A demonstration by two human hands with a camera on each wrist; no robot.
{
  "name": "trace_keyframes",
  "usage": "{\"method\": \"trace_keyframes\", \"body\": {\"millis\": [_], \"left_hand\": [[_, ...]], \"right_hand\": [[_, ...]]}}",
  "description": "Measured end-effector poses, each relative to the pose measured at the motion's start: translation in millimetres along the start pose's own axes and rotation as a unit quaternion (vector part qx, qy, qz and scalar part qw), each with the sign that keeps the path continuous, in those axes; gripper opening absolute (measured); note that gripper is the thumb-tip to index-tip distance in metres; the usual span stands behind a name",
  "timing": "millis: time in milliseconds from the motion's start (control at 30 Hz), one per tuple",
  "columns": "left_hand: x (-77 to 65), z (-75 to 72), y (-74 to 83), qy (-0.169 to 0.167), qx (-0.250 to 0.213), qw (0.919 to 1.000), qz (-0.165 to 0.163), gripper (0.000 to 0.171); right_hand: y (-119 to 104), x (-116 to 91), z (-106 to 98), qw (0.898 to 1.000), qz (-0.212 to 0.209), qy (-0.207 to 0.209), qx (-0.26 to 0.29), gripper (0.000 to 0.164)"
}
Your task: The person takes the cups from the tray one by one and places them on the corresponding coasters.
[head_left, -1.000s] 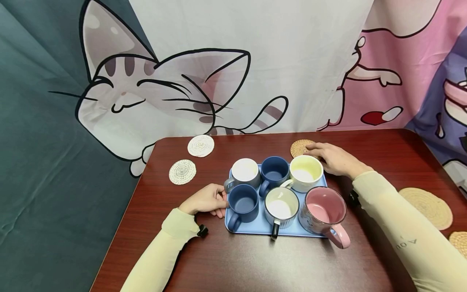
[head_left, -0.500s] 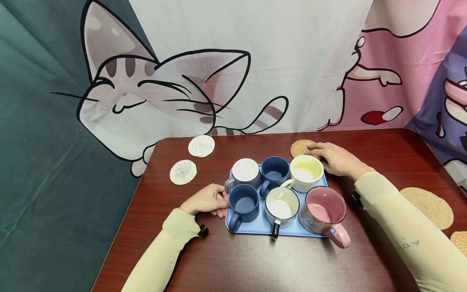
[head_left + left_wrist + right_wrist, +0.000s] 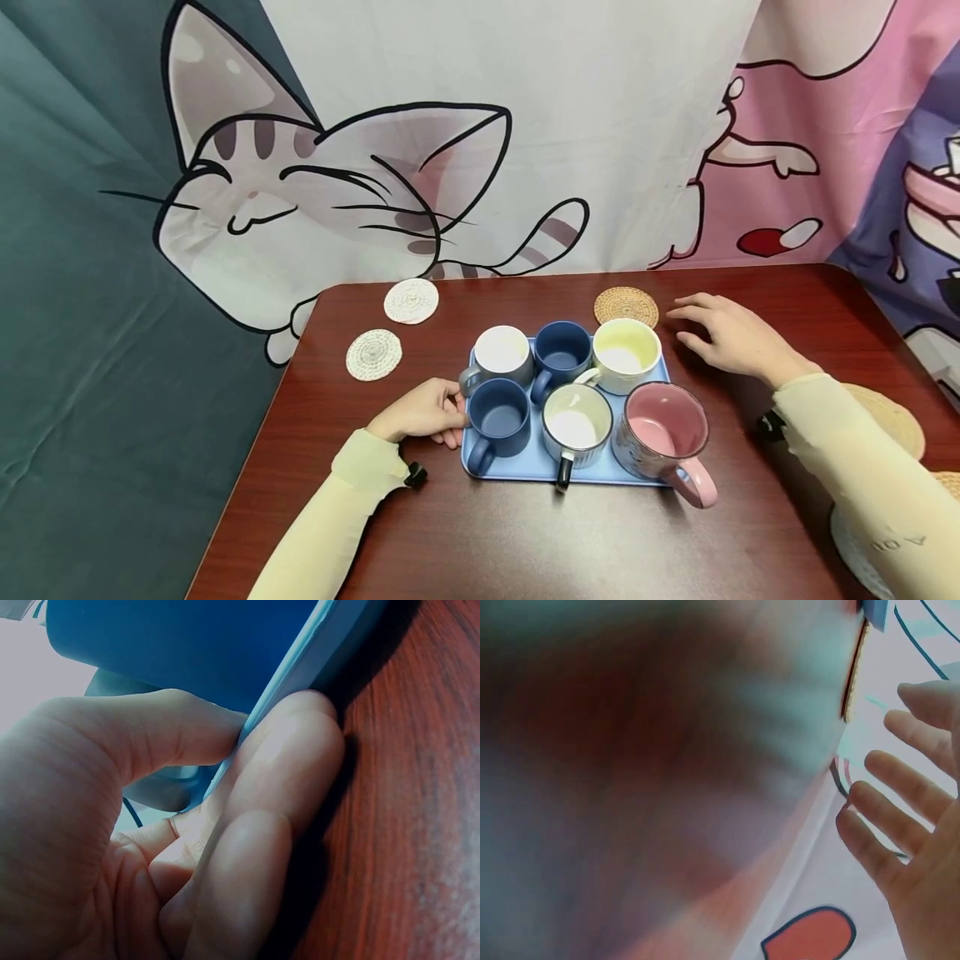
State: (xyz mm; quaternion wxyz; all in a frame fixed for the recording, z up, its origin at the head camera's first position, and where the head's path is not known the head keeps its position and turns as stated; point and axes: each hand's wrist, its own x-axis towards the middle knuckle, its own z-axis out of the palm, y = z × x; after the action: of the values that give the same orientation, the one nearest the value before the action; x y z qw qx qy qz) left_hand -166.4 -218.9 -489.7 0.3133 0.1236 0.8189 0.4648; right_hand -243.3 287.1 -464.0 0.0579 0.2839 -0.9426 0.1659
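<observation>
My left hand [image 3: 426, 410] grips the left rim of a light blue tray [image 3: 536, 467], the thumb on top and fingers beneath its edge [image 3: 281, 675] in the left wrist view. On the tray stand a grey mug [image 3: 504, 354], a blue mug [image 3: 562, 354] and a pale yellow mug [image 3: 627, 357] at the back. In front are another blue mug [image 3: 498, 421], a white mug with a black handle [image 3: 577, 421] and a pink mug [image 3: 663, 429]. My right hand [image 3: 731, 337] is over the table, fingers spread, holding nothing, right of a tan woven coaster [image 3: 626, 307].
Two white round coasters [image 3: 411, 301] lie at the back left. A tan woven mat [image 3: 888, 417] lies partly under the right sleeve, another woven piece [image 3: 951, 482] at the right edge. A pale round thing [image 3: 855, 542] shows below that forearm. A printed curtain [image 3: 615, 125] hangs behind the table.
My right hand has moved right, away from the tan coaster, which now shows whole except where the yellow mug meets it. Left hand, tray and mugs have stayed put.
</observation>
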Motion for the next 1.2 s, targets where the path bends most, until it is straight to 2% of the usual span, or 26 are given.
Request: {"method": "trace_keyframes", "body": {"millis": [167,367,733,933,1200], "left_hand": [[-0.5,-0.4,-0.9,-0.001,0.0,1.0,0.006,0.009],[-0.5,-0.7,-1.2,-0.004,-0.002,1.0,0.005,0.008],[-0.8,-0.9,0.5,-0.007,-0.003,1.0,0.004,0.007],[-0.8,-1.5,0.4,-0.006,-0.003,1.0,0.002,0.007],[-0.3,-0.9,0.8,-0.007,-0.002,1.0,0.002,0.007]], "right_hand": [[5,-24,-5,0.999,0.02,0.029,-0.019,0.038],[10,-54,-12,0.997,0.052,0.042,-0.041,0.042],[14,-119,-21,0.986,0.152,0.023,-0.063,0.052],[13,-144,-22,0.982,0.168,0.03,-0.077,0.054],[14,-170,-27,0.976,0.196,0.01,-0.099,0.06]]}}
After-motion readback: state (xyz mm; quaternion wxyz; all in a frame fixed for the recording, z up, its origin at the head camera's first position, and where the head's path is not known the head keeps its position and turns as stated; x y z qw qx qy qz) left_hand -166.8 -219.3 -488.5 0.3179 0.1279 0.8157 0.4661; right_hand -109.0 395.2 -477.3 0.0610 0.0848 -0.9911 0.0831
